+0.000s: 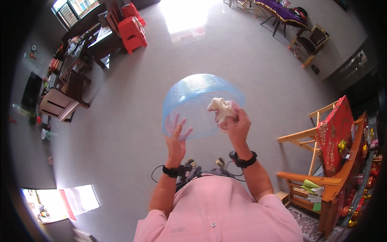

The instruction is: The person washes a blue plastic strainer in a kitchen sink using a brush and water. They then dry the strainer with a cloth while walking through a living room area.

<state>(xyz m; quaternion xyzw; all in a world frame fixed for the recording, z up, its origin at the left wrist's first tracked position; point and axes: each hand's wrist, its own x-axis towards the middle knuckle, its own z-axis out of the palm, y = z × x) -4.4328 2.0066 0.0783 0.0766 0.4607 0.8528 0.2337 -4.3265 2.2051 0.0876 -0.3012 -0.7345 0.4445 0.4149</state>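
Note:
In front of my body, tilted on its side, is a translucent blue plastic basket point(203, 82) with fine slots in its wall and base. My left hand point(176, 135) grips its lower left edge; some of the fingers show through the plastic. A crumpled whitish cloth point(221, 107) with reddish edging is bunched in my right hand point(238, 123), its fingers closed round it. The cloth is by the right side of the basket, and whether it touches the plastic I cannot tell. Dark bands sit on both my wrists.
Grey floor point(121, 133) lies below. Red stacked stools point(132, 34) and dark wooden furniture point(60, 103) stand at the left. On the right are a wooden bench point(310, 177) and a red panel point(334, 133). A purple-covered table point(278, 10) and a chair point(312, 42) are farther off.

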